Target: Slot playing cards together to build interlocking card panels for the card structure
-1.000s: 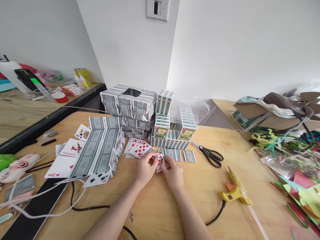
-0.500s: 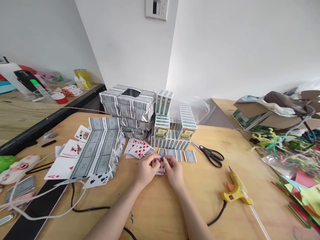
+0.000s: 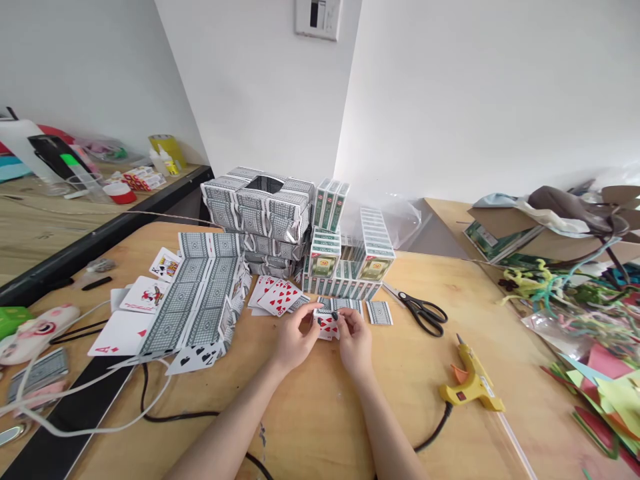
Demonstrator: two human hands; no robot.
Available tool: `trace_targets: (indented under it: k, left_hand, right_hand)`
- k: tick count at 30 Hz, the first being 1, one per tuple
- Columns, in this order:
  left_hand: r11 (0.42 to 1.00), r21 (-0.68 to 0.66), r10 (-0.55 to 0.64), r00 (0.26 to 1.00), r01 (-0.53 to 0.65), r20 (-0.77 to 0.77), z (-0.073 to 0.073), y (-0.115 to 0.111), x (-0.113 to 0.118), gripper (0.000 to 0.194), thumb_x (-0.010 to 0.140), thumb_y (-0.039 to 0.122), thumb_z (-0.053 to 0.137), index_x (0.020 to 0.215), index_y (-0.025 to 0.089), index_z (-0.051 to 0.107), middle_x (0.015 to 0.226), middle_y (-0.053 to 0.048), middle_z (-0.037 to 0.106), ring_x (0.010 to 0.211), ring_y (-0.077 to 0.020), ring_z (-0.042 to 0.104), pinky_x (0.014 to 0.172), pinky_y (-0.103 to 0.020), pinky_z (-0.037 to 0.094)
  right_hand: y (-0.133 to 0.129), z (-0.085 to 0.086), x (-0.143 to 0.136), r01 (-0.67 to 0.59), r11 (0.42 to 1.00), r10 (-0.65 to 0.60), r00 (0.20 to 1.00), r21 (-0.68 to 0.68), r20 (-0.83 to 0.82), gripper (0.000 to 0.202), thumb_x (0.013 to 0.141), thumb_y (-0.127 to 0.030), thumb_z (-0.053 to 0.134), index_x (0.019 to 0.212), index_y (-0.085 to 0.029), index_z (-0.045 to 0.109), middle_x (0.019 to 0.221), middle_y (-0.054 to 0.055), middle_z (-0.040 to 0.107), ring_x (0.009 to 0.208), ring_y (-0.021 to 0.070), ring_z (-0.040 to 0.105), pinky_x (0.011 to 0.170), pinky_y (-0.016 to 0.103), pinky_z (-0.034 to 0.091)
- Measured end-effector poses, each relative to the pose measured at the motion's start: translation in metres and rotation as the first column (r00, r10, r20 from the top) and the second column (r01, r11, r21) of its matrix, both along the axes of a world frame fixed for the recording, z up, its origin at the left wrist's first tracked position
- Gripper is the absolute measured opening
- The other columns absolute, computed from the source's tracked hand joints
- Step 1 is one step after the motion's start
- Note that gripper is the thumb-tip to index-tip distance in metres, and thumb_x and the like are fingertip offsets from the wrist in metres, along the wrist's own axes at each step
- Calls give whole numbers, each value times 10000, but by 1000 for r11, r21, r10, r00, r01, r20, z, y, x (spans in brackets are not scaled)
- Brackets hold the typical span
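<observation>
Between my two hands is a playing card with red hearts facing me. My left hand pinches its left edge, and my right hand grips its right side with dark-nailed fingers. Just beyond my fingers lies a row of grey-backed cards, with one separate card to its right. Left of my hands, a small fan of face-up cards rests on the table. Further left stands a folded panel of joined cards, patterned backs showing.
Behind the cards are a box covered in playing cards and stacked green card packs. Black scissors and a yellow glue gun lie to the right. Cables cross the left. Coloured paper scraps edge the right side.
The card between my hands has turned so more of its hearts face shows. My right hand has shifted slightly right, and its fingers now hold the card's upper right.
</observation>
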State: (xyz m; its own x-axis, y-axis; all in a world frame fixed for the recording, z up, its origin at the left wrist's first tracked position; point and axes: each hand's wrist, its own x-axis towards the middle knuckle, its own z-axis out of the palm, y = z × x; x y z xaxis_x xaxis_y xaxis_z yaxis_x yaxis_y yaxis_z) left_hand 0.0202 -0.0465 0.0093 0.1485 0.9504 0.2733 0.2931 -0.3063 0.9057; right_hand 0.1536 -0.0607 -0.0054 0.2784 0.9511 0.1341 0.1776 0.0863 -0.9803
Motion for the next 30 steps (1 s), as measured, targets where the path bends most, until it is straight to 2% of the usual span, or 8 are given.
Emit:
trace_targets:
  k: [6, 10, 14, 20, 28, 30]
  left_hand:
    - [995, 43, 97, 989, -93, -110, -4, 2, -1, 140, 740, 245, 529, 836, 183, 610, 715, -5, 660, 637, -117, 608, 636, -227, 496]
    - [995, 53, 94, 987, -88, -130, -8, 0, 0, 178, 733, 230, 529, 877, 192, 627, 757, -16, 681, 668, -128, 627, 654, -231, 506]
    - [996, 20, 94, 984, -92, -149, -7, -2, 2, 201, 726, 211, 522, 894, 190, 628, 792, -22, 690, 696, -136, 638, 655, -231, 511]
    - [996, -26, 75, 986, -79, -148, -3, -3, 3, 231, 724, 172, 492, 917, 182, 621, 725, -6, 690, 612, -113, 628, 575, -196, 492]
    - [998, 11, 71, 980, -70, -188, -4, -3, 3, 272, 710, 131, 474, 936, 191, 612, 711, 2, 681, 578, -109, 603, 561, -206, 483]
    - [998, 31, 55, 982, -50, -182, -2, -4, 3, 273, 724, 131, 460, 951, 194, 598, 778, -7, 681, 635, -112, 612, 594, -208, 488]
  right_hand:
    - [-3, 2, -2, 43, 994, -62, 979, 97, 194, 162, 786, -307, 459, 789, -182, 562, 742, 38, 628, 666, 155, 586, 619, 255, 458]
    - [-4, 2, -2, 68, 991, -93, 971, 119, 220, 135, 766, -301, 497, 764, -186, 568, 729, 29, 638, 638, 150, 596, 627, 258, 468]
    - [-4, 4, -2, 102, 987, -127, 968, 122, 218, 123, 746, -303, 527, 736, -188, 569, 704, 19, 640, 619, 146, 600, 608, 248, 468]
    - [-4, 4, -2, 130, 984, -156, 956, 120, 247, 134, 743, -307, 521, 728, -187, 578, 696, 16, 639, 615, 146, 595, 595, 245, 458]
    - [-4, 6, -1, 120, 987, -142, 964, 107, 223, 150, 760, -322, 492, 741, -192, 564, 696, 28, 627, 620, 160, 584, 595, 263, 455]
    - [-4, 6, -1, 112, 988, -133, 967, 106, 216, 157, 765, -330, 487, 745, -192, 559, 695, 28, 622, 625, 160, 582, 598, 262, 455]
